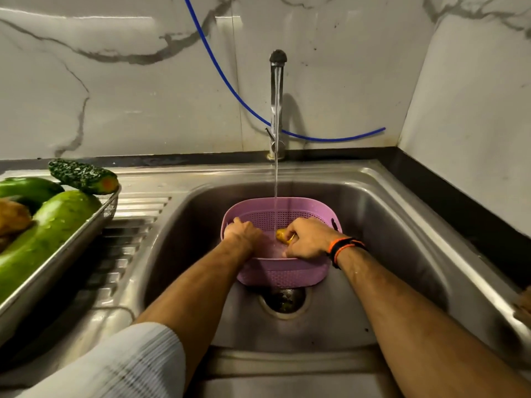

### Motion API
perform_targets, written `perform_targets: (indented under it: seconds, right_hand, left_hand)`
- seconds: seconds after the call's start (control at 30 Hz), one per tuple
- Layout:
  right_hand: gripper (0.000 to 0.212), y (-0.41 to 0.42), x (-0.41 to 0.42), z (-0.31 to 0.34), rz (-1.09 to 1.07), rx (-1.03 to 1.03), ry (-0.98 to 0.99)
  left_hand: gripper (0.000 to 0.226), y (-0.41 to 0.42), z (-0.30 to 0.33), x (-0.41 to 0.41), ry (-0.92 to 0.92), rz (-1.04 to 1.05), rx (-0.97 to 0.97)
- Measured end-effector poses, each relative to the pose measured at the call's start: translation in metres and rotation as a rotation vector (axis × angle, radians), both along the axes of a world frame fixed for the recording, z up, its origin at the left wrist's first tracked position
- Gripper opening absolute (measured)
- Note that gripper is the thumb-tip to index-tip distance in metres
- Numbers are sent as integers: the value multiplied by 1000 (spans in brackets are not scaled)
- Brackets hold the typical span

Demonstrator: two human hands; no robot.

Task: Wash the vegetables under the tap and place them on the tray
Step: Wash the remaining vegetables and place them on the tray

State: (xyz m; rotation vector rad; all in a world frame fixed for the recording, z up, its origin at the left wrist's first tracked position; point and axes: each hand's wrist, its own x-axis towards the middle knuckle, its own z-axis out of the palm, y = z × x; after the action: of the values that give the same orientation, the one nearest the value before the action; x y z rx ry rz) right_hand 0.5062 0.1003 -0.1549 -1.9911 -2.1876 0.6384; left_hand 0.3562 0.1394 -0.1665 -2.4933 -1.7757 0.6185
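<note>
Small yellowish vegetable (pixel 281 234), kind not clear, low inside pink basket (pixel 283 272), right under the water stream (pixel 276 173). Gripped by right hand (pixel 307 238), fingers curled around it, most of it hidden behind the knuckles. Orange and black bands (pixel 343 248) around that wrist. Left hand (pixel 240 231) clamped on the basket's left rim, fingers hooked over the edge. Basket perforated, with a handle slot at the right side, sitting in the steel sink (pixel 373 225), just beyond the drain (pixel 286 300). Drain dark, with some scraps in it.

Stream falling from the tap (pixel 277 90), upright chrome with a dark cap, fixed at the back edge of the sink, lever at its base. Blue hose (pixel 230 84) looping down across the marble wall (pixel 115 81) behind the tap and ending off to the right.

Left of the bowl, ribbed drainboard (pixel 135 214). Over it, steel tray (pixel 57 262), tilted in view, well apart from the basket. On the tray: two wet green gourds (pixel 48 228), a dark bumpy bitter gourd (pixel 83 176) with an orange cut end resting across the tray's far corner, and a brown vegetable (pixel 13 218) at the left edge, partly cut off. Pale ribbed sleeve (pixel 129 366) on the left arm, pushed up; right forearm bare and wet.
</note>
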Motion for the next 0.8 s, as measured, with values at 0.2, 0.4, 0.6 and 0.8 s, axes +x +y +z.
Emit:
perform_targets:
  seconds: [0.2,0.4,0.6,0.8]
  right_hand:
    - [29,-1,-1,5,-47,32,7]
    - [18,1,-3,10,-216,122,335]
    - [34,-3,-11,22,-327,258,792]
    - [43,-7,-28,30,-319,328,744]
  left_hand:
    - [32,-4,18,-3,-510,136,170]
    - [79,-7,37,-4,-1113,412,47]
    - [91,-15,34,-3,-1455,455,-27]
    - [47,-25,42,1,-1960,460,-119]
